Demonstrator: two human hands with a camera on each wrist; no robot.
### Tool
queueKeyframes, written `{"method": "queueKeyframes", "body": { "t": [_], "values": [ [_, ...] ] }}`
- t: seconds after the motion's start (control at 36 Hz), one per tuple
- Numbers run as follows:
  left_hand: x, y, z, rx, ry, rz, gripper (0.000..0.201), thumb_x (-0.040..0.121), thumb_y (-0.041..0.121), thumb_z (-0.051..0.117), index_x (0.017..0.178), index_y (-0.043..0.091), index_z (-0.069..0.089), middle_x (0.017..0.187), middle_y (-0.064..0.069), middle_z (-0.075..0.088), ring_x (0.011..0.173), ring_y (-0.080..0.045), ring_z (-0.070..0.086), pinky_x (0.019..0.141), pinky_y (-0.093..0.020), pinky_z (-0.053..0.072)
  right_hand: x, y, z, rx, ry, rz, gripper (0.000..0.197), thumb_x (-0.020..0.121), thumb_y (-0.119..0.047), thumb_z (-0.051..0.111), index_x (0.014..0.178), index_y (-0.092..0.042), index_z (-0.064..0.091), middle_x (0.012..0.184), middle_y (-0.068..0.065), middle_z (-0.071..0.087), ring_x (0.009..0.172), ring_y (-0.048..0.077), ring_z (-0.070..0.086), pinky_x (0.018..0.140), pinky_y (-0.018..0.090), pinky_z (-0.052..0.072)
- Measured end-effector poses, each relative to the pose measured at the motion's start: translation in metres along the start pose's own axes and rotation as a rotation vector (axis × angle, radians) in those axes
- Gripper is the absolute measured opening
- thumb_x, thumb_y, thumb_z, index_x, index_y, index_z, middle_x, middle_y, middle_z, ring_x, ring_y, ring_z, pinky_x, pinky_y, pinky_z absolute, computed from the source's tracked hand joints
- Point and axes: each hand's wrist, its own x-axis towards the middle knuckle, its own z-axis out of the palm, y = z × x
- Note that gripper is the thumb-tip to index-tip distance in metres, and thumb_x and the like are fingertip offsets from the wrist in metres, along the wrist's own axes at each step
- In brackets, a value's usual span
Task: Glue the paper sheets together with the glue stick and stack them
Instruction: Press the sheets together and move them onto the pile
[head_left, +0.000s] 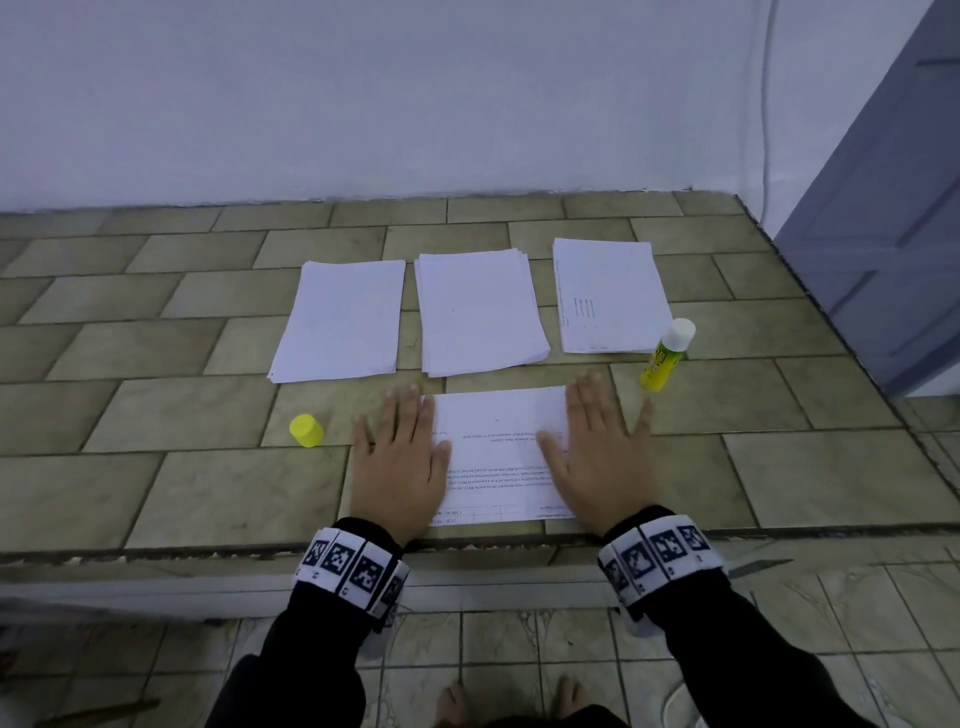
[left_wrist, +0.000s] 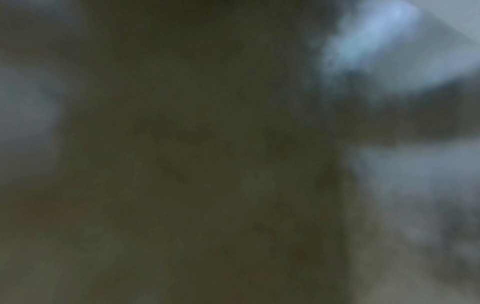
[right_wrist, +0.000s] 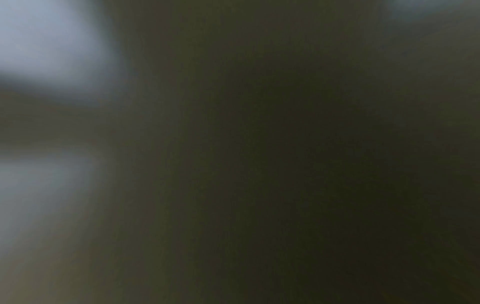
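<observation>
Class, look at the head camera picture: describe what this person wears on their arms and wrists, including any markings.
Both arms are in black long sleeves. The left hand and right hand are bare, with no gloves or rings visible. Each wrist carries a white band set with square black-and-white patterned tags, like printed codes, side by side around it.

Uncapped glue stick (head_left: 666, 355) upright beside paper stacks (head_left: 481, 313)
</observation>
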Motion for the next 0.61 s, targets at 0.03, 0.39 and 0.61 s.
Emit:
{"method": "queueKeyframes", "body": {
  "t": [0.03,0.39,0.61],
  "values": [
    [0.0,0.0,0.0,0.004,-0.003,-0.001,0.068,0.097,0.044,0.014,0.152,0.009,0.033,0.161,-0.009,0.027,0.149,-0.032,0.022,0.115,-0.064,0.017,-0.001,-0.009,0.002,0.023,-0.009,-0.051,0.081,0.092,-0.058,0.004,0.152,-0.007,0.023,0.16,0.008,0.019,0.149,0.02,0.014,0.116,0.059,0.004],
    [0.0,0.0,-0.002,0.031,-0.038,-0.001,0.077,0.093,0.049,-0.002,0.156,0.011,0.02,0.164,-0.008,0.011,0.152,-0.03,0.007,0.119,-0.06,0.005,-0.004,-0.012,0.011,0.037,-0.15,-0.134,0.09,0.083,-0.068,-0.007,0.155,-0.014,0.002,0.162,-0.003,-0.002,0.149,0.009,-0.003,0.12,0.05,-0.001],
    [0.0,0.001,-0.004,0.022,-0.06,-0.018,0.079,0.09,0.05,-0.006,0.157,0.012,0.016,0.165,-0.006,0.007,0.152,-0.028,0.002,0.12,-0.059,0.003,0.0,0.021,-0.011,-0.092,-0.23,-0.037,0.089,0.079,-0.062,-0.015,0.155,-0.018,0.001,0.163,-0.005,-0.001,0.149,0.008,-0.002,0.115,0.056,-0.011]
  ]
}}
